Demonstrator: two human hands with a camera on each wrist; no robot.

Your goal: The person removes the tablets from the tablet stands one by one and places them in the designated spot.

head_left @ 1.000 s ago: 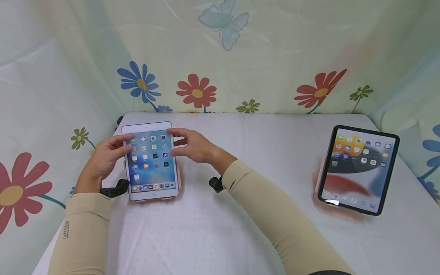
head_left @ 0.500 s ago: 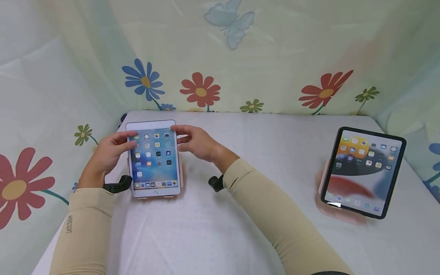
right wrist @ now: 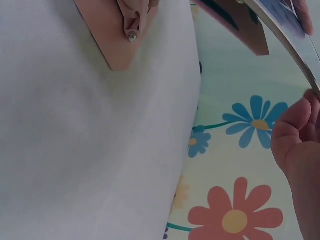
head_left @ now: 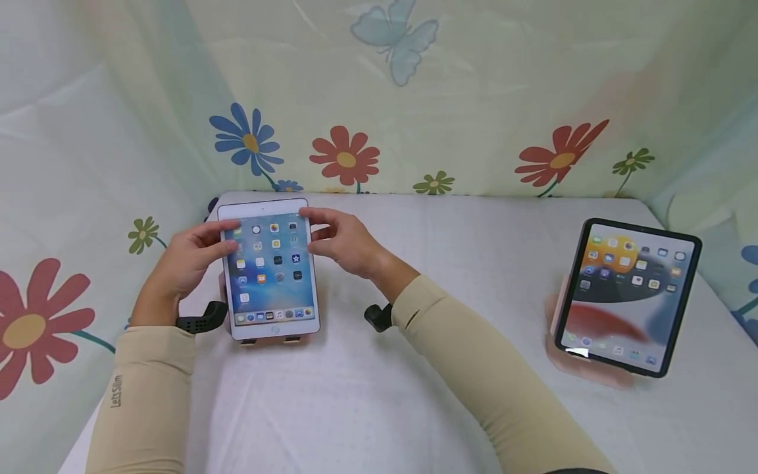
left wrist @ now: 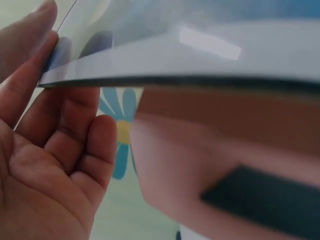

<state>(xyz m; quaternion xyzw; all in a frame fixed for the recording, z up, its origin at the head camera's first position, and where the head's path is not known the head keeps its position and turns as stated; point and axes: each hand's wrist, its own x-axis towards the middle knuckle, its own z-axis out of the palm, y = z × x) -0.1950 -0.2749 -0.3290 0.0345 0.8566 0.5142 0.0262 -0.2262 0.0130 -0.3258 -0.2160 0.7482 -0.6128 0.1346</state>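
Left hand and right hand are pinching the white tablet by its upper side edges over the stand, contact unclear; probably stiff, slick, fragile glass, so edges suit.

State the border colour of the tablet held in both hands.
White; the tablet's border shows best in the head view.

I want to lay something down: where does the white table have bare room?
The widest bare patch of table lies between the right hand and the black-framed tablet. Another lies between the left sleeve and right sleeve, in front of the white tablet. The left end is crowded: white tablet, pink stand, left hand.
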